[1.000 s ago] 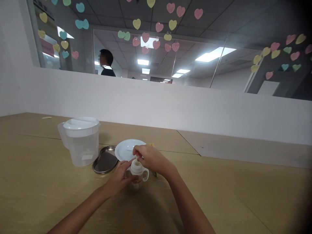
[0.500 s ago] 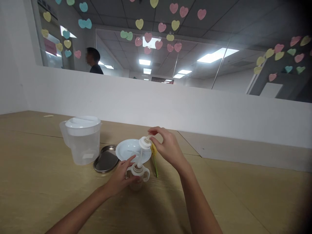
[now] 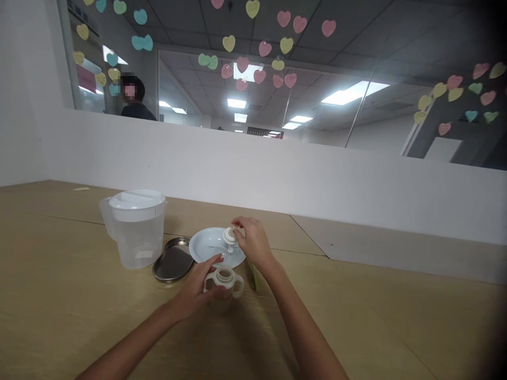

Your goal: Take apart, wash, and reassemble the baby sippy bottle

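Upright on the worktop, an open bottle, long axis vertical, mouth facing up, one handle out to each side. Pinched narrowly in the right hand, a white cap, top toward the fingers, a small white piece hanging below, over the right part of a white plate; hard to tell whether touching it. On the same wood-coloured surface, to the left, a metal tray and a lidded pitcher, handle leftward; to the right, a green stem, partly hidden. Beyond, a white wall and a window with heart-shaped notes. Curled round the bottle's left side, the left hand, thumb across the front; nearer the camera than the right.
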{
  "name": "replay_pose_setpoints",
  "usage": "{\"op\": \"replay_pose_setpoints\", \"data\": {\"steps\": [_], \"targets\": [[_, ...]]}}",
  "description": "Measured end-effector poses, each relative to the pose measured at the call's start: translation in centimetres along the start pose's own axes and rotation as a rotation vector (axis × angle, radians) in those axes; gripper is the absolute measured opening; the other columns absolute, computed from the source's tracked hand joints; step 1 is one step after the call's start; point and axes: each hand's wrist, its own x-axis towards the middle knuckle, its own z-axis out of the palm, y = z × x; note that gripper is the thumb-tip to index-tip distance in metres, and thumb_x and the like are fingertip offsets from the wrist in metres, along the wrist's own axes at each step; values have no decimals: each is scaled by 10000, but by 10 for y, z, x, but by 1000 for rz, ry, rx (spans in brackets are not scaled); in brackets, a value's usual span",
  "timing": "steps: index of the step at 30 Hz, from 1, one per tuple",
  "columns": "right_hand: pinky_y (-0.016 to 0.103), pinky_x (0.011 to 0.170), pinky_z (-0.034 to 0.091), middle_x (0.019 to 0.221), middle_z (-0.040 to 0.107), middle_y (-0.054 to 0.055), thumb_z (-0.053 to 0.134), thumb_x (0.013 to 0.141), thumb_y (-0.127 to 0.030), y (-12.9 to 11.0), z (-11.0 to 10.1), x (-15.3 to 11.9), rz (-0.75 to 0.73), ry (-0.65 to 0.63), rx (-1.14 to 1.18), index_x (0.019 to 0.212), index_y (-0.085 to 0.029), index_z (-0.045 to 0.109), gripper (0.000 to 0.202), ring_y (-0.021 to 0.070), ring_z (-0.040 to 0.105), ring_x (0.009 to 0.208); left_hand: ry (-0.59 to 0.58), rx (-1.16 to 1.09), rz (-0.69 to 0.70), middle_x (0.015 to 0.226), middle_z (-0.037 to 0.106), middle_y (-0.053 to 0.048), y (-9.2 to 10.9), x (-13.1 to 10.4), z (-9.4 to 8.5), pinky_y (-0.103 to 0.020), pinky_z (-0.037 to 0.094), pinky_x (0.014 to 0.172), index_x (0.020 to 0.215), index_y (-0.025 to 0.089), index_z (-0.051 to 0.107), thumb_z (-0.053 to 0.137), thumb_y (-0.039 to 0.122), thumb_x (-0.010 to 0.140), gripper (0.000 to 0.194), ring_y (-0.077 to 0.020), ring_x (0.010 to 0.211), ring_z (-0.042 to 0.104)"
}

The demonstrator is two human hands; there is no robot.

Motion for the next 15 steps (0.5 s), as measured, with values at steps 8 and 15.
{"op": "replay_pose_setpoints", "data": {"steps": [8,15], "targets": [[273,714,388,715,642,10,620,762,-178,-2,8,-2,73,-89,144,884,-168,614,122,150,565,706,80,147,67,1348,448,-68,1,4,-5,-417,300,1047,1201,250,544,387,435,884,399,-234,1242,387],[232,632,404,668,632,-6,615,744,-200,-1,14,-3,199,-113,338,864,-180,634,123,125,563,636,85,198,62,1280,532,-51,-9,3,-4,-430,265,1053,1196,247,547,350,430,897,402,-225,1251,382]]}}
